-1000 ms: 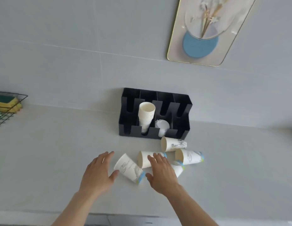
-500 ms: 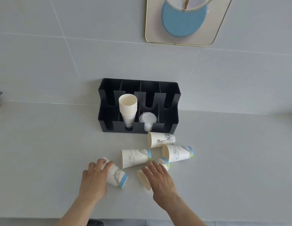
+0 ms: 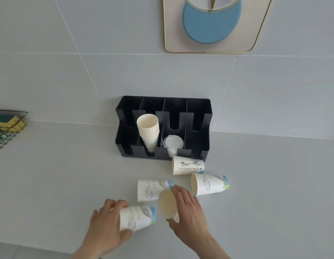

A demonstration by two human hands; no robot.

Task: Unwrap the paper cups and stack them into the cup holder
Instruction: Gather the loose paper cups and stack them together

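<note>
A black cup holder (image 3: 198,143) stands against the wall, with a tilted stack of paper cups (image 3: 148,130) in its second slot and clear lids (image 3: 172,143) in the third. My left hand (image 3: 104,225) grips a printed paper cup (image 3: 137,217) by its mouth end, its blue base pointing right. My right hand (image 3: 188,210) holds a second cup (image 3: 167,205) whose open mouth faces left toward the first. Three more printed cups lie on their sides on the counter: one (image 3: 152,189) just behind my hands, one (image 3: 187,165) before the holder, one (image 3: 209,184) to the right.
A wire basket (image 3: 11,128) holding yellow-green sponges sits at the left edge. A gold-framed picture (image 3: 211,25) hangs on the tiled wall above. The counter's front edge runs just below my wrists.
Both hands closed around cups and lifted them off the counter. The right-hand cup turned so that its mouth faces left. The camera view shifted right and tilted.
</note>
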